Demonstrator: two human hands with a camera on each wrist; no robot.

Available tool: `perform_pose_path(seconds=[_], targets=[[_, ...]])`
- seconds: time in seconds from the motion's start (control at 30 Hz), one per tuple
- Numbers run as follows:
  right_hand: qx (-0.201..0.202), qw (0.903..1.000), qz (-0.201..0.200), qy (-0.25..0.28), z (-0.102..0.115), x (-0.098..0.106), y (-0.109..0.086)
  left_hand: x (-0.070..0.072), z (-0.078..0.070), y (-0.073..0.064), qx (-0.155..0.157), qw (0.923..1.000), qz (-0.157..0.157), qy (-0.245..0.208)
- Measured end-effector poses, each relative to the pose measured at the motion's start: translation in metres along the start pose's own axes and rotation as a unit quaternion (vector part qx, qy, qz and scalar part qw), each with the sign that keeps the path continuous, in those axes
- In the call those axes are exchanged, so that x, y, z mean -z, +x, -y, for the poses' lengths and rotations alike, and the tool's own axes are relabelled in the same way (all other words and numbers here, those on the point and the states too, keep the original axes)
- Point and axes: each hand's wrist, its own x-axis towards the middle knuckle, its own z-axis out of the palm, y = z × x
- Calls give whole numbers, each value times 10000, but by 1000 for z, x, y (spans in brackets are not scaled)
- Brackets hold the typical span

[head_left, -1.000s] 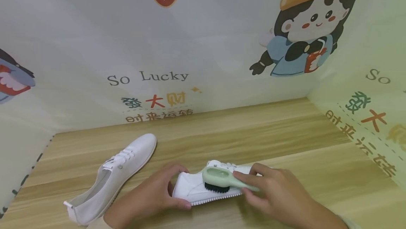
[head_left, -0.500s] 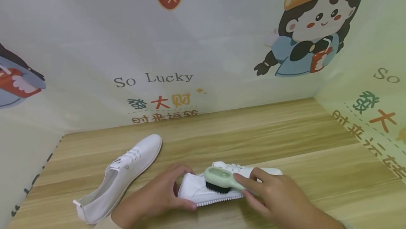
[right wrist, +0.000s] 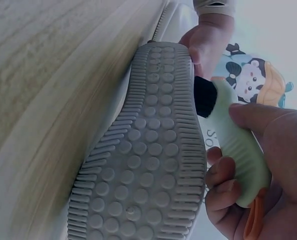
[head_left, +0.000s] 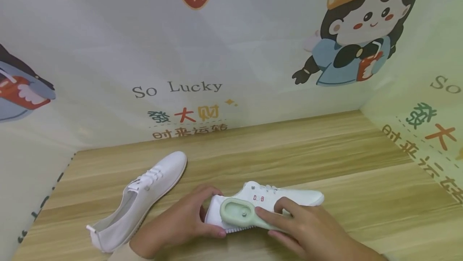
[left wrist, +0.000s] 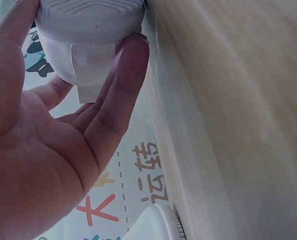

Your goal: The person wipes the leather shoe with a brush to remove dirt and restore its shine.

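Note:
A white lace-up shoe [head_left: 300, 197] lies on its side, its red lettering facing up and its toe to the right. My left hand [head_left: 184, 218] grips its heel, thumb on the near side and fingers on the far side. In the left wrist view that hand [left wrist: 83, 115] curves around the heel. My right hand [head_left: 307, 225] holds a pale green shoe brush [head_left: 236, 212] by its handle, the head over the shoe's side near the heel. In the right wrist view the black bristles [right wrist: 204, 96] meet the upper beside the studded sole [right wrist: 151, 135]. An orange loop [right wrist: 255, 217] hangs from the handle.
A second white shoe [head_left: 159, 176] stands upright at the left on the wood-grain table [head_left: 282, 148], toe pointing away. A pale printed sheet [head_left: 246, 44] with cartoon figures and lettering rises behind the table and at both sides.
My right hand has drawn the brush leftward and down along the shoe's side toward the heel, uncovering the red lettering. The left hand keeps its grip, and the head view has shifted slightly.

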Motion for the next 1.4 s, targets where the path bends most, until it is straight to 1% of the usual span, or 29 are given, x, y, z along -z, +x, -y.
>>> perform_pose_path(seconds=[0.17,0.3,0.37,0.43,0.57,0.63,0.7,0.77,0.93,1.1,1.27,1.4], targets=[[-108,9999,54,82,-1,3,-1,0,0,0,-8,10000,14,-8],[-372,9982,235,400,-2,8,0,1,-2,0,-9,10000,7,26],[-442,9972,290,526,-3,10,0,1,-3,0,18,10000,5,42],[-411,9974,281,522,-5,10,0,0,-3,0,4,10000,1,48],[-202,9987,161,433,-10,11,-1,0,-2,-1,56,9999,9,96],[-200,9988,178,417,-13,13,-1,1,-2,0,59,9999,-12,143],[-284,9985,259,385,-15,16,0,3,-2,1,73,9998,-15,171],[-447,9974,421,388,-16,20,-1,3,-3,1,69,9998,-9,166],[-790,9918,858,528,-19,29,-2,2,-2,0,88,9999,28,135],[-938,9875,1080,662,-21,35,-1,1,-1,-1,100,9999,31,100],[-965,9869,1070,723,-23,38,-2,1,0,-2,117,9999,49,107],[-946,9886,993,623,-23,36,-3,1,0,-1,94,9999,46,132]])
